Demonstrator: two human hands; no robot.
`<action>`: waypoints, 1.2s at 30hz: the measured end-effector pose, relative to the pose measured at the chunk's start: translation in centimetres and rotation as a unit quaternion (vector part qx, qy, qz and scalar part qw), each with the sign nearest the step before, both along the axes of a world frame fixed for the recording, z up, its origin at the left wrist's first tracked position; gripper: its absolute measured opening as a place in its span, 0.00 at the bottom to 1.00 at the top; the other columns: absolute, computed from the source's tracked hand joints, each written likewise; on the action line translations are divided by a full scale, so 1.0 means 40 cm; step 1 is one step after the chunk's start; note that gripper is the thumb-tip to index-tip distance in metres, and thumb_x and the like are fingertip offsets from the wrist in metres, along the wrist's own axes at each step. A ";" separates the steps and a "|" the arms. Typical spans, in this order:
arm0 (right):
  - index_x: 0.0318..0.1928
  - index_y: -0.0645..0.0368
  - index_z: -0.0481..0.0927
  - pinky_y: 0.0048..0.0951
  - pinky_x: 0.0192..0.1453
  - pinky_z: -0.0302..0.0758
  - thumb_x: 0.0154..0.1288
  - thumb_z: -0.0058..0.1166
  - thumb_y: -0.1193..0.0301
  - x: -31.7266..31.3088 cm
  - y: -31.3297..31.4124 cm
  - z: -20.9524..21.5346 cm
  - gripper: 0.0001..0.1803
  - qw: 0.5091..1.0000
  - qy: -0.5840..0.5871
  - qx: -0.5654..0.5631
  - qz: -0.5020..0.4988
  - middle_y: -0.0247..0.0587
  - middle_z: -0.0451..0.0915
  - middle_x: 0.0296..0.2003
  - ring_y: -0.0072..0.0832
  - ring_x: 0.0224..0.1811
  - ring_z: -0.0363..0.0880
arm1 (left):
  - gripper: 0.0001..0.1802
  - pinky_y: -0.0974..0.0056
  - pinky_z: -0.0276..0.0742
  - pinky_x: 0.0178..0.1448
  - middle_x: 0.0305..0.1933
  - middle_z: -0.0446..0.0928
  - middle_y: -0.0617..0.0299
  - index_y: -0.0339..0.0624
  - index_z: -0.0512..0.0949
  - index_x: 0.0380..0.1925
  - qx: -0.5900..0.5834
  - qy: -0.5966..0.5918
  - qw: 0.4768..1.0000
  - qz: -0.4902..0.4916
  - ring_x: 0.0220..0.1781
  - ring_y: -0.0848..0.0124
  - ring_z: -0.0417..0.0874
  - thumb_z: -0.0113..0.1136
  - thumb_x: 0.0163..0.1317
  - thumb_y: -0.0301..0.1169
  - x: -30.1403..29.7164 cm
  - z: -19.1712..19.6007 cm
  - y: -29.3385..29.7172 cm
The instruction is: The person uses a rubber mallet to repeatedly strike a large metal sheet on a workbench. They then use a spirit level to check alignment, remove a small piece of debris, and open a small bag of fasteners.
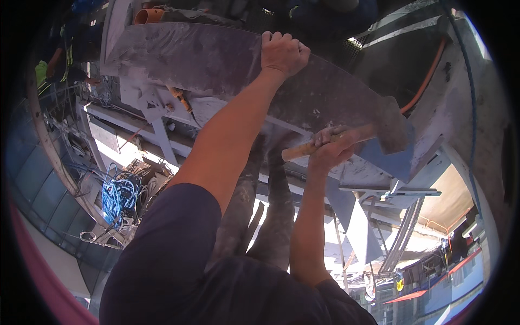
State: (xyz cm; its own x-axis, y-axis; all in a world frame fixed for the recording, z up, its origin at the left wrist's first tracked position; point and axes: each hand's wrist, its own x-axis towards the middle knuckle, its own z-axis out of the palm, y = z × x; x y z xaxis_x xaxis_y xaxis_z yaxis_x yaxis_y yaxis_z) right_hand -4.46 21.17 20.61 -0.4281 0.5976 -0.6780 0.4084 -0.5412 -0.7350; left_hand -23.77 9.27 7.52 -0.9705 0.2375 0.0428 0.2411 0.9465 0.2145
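Wooden-handled hammer with a broad, dark, blocky head (365,131): held over the right end of the panel, head toward the right, handle slanting down to the left. Whether head and panel touch, cannot tell.

Right hand (331,150): fingers wrapped firmly round the handle, butt end sticking out to the left.

Left hand (285,53): arm stretched forward, fist clamped over the far edge of a long, dark grey, dusty flat panel (233,59); fingertips hidden. Panel runs crosswise in front of the body, paler smears at its left end.

Just under the panel's near edge, left of the forearm: slim orange-and-black hand tool (180,100). Beneath the hammer head, to the right: flat blue-grey sheet (398,160).

Beyond the panel, upper left: open-ended orange pipe (149,16). Far right of the panel: thin curved orange hose (428,81).

Lower left: tangled coil of bright blue rope (119,196) among pale scraps, near pale metal beams (124,123).

Upper left rim: another person in dark clothing with yellow-green patches (65,59), partly in shadow.
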 end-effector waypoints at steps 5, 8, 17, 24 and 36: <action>0.37 0.55 0.72 0.30 0.23 0.68 0.87 0.53 0.47 -0.067 0.002 -0.013 0.26 0.965 -0.150 -0.052 0.207 0.30 0.69 0.21 0.21 0.18 0.68 | 0.19 0.49 0.71 0.70 0.33 0.88 0.63 0.49 0.92 0.25 0.012 0.013 1.000 -0.016 0.43 0.61 0.86 0.59 0.68 0.43 -0.018 -0.006 -0.003; 0.35 0.54 0.70 0.30 0.22 0.68 0.88 0.52 0.47 -0.082 -0.003 0.070 0.26 0.994 -0.053 -0.074 0.062 0.28 0.69 0.21 0.19 0.17 0.68 | 0.18 0.47 0.70 0.72 0.33 0.88 0.62 0.47 0.92 0.25 0.025 0.007 1.000 -0.011 0.44 0.61 0.85 0.61 0.67 0.43 -0.019 0.005 -0.001; 0.38 0.54 0.70 0.28 0.24 0.67 0.87 0.50 0.46 -0.081 0.041 0.051 0.26 0.979 -0.126 -0.066 0.144 0.31 0.69 0.21 0.21 0.18 0.68 | 0.18 0.48 0.70 0.69 0.35 0.88 0.65 0.49 0.92 0.27 -0.002 -0.003 1.000 -0.026 0.44 0.60 0.85 0.58 0.69 0.43 -0.013 0.022 0.014; 0.41 0.53 0.73 0.31 0.24 0.68 0.89 0.44 0.40 -0.093 0.107 0.026 0.29 0.989 0.024 0.044 -0.136 0.32 0.68 0.21 0.26 0.20 0.69 | 0.18 0.46 0.69 0.73 0.38 0.89 0.65 0.49 0.92 0.29 -0.009 -0.007 0.999 -0.048 0.47 0.60 0.86 0.58 0.70 0.41 -0.043 0.011 0.030; 0.37 0.53 0.75 0.31 0.23 0.74 0.86 0.38 0.35 -0.098 0.362 0.280 0.35 0.953 0.273 0.054 -0.123 0.35 0.72 0.21 0.25 0.17 0.71 | 0.20 0.46 0.69 0.73 0.38 0.89 0.64 0.48 0.92 0.29 -0.032 -0.022 0.998 -0.046 0.48 0.60 0.85 0.55 0.71 0.43 -0.043 0.029 0.027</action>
State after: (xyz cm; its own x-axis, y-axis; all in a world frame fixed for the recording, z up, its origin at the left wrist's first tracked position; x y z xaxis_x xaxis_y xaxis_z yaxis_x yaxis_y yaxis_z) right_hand -8.38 35.66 31.81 -0.5381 0.7787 -0.3226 -0.1801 -0.4801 -0.8585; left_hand -25.51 10.36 8.67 -0.9449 0.3270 -0.0171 0.3197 0.9327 0.1666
